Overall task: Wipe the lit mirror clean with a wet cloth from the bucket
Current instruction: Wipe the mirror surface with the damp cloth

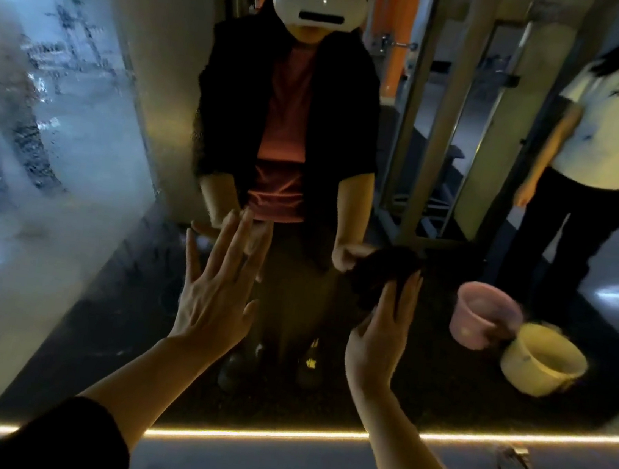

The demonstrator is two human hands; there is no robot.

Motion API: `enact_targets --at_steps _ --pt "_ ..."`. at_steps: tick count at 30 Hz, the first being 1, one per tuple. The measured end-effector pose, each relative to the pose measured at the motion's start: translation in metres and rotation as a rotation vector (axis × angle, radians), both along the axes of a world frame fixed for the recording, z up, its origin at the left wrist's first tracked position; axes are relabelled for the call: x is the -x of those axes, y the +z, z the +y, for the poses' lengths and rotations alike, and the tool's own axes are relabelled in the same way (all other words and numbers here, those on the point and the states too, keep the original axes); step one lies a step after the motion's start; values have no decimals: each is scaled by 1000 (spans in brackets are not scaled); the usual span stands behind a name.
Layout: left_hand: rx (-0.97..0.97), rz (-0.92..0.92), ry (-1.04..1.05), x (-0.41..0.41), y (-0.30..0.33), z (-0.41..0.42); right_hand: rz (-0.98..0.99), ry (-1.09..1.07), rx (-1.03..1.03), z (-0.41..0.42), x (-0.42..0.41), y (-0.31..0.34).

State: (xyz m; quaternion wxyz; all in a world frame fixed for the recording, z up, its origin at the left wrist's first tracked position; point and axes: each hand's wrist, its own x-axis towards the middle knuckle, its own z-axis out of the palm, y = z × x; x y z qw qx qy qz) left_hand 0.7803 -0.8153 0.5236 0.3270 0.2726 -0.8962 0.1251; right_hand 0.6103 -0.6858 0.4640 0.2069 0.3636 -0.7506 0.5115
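I stand before a tall mirror (135, 329) with a glowing light strip (256, 431) along its bottom edge. My left hand (216, 292) lies flat on the glass, fingers spread and straight. My right hand (383, 336) presses a dark cloth (377, 279) against the glass, fingers extended over it. The mirror reflects me with a white headset, and my two hands. Reflected at the right are a pink bucket (481, 316) and a cream bucket (542, 360) on the dark floor.
A second person in a white top and dark trousers (605, 156) shows in the reflection at the right. A bright, wet-streaked panel (38, 116) fills the left side. A metal frame (445, 134) stands reflected behind me.
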Motion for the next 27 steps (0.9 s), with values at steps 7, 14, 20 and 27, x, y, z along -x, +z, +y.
enact_targets --at_steps 7,14,20,27 --pt "35 -60 -71 6 -11 6 -286 -101 -55 -24 -32 -4" --pt "53 -110 -67 -2 -19 -2 -464 -311 141 4 23 26" --pt "58 -117 -48 4 -23 -1 -671 -235 78 -18 -12 11" --pt "63 -173 -16 5 -23 1 -809 -313 94 -13 16 11"
